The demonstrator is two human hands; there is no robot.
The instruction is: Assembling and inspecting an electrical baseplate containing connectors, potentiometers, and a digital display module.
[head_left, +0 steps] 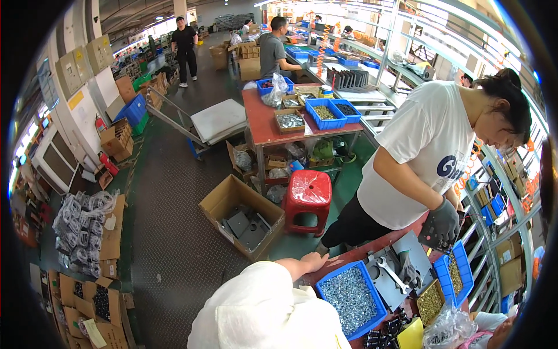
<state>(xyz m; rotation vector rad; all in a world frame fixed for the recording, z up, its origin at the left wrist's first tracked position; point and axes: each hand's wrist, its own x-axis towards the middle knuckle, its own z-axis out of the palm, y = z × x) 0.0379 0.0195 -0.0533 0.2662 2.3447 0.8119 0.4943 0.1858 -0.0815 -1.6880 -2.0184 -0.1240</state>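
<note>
Resting our left hand (314, 262) at the red desk's (347, 255) edge, we've got a blue plastic bin (368, 326) of shiny metal bits (349, 298) just beside it, flat grey plates (381, 285) beyond. Can't tell how open that grip is or what it holds; right hand's out of view.

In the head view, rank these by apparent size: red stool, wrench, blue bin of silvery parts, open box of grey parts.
Largest to smallest:
1. Open box and blue bin: too alike to rank; the bin is nearer the camera.
2. Red stool
3. Wrench
</note>
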